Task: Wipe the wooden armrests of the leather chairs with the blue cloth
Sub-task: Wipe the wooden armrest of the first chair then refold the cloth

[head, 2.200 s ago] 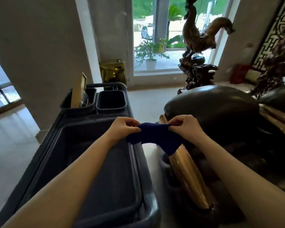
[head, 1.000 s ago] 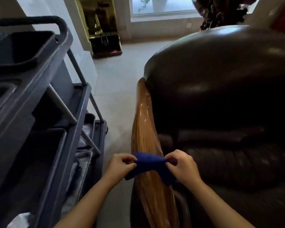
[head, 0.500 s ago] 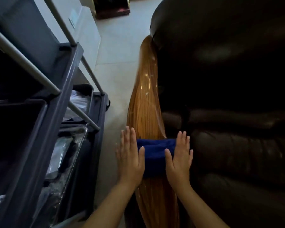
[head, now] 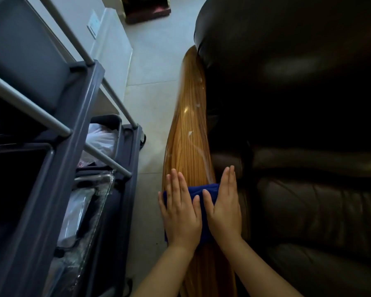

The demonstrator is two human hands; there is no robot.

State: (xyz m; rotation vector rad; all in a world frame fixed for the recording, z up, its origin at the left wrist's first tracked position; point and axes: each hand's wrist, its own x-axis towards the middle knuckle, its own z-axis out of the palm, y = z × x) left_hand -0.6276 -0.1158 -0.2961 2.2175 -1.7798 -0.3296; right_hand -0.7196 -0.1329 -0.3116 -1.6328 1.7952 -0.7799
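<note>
Lobby-like room: housekeeping cart [head: 58, 168], leather chair [head: 298, 125], tiled floor [head: 152, 82].

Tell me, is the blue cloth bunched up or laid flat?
Laid flat: the blue cloth lies across the armrest, under both flat hands.

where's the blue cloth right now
In the head view the blue cloth lies flat across the wooden armrest, pressed under the left hand and right hand.

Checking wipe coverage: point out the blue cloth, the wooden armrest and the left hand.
blue cloth [head: 198, 190], head view, strip showing between the hands.
wooden armrest [head: 187, 146], head view, bare glossy top.
left hand [head: 181, 213], head view, back of hand.
</note>
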